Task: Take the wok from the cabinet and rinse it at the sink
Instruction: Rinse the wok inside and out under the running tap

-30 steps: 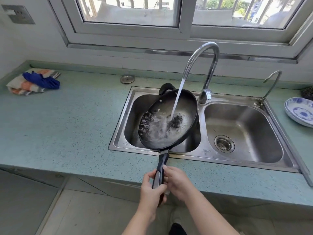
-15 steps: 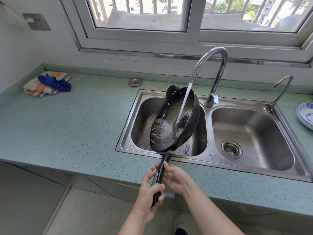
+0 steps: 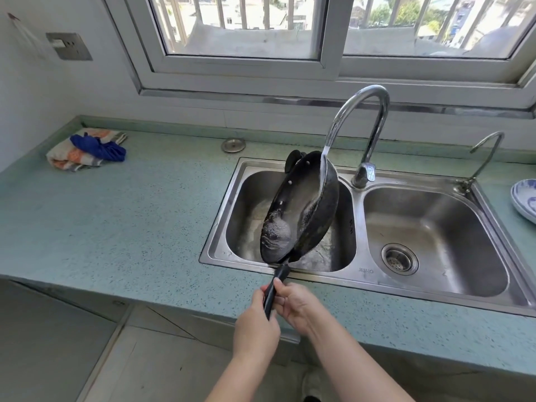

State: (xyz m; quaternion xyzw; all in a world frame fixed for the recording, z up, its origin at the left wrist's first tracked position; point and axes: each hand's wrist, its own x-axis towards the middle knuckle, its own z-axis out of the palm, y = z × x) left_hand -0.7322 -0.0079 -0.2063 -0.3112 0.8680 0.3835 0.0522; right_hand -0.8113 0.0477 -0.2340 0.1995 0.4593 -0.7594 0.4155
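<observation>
A black wok hangs over the left basin of the steel double sink, tipped steeply onto its left side. Water runs from the tall curved faucet onto the wok's upper right rim and foams inside near the bottom. Both hands hold the wok's long black handle in front of the sink edge. My left hand grips the handle from the left. My right hand wraps it from the right, thumb on top.
A small second tap stands at the sink's back right. A blue-patterned plate lies at the right edge. A sink plug and a folded cloth with a blue rag lie on the green countertop.
The wok has rolled from nearly level to steeply tilted on its left side, spilling water into the basin. The stream now strikes the upper rim instead of the middle. Both hands stayed on the handle.
</observation>
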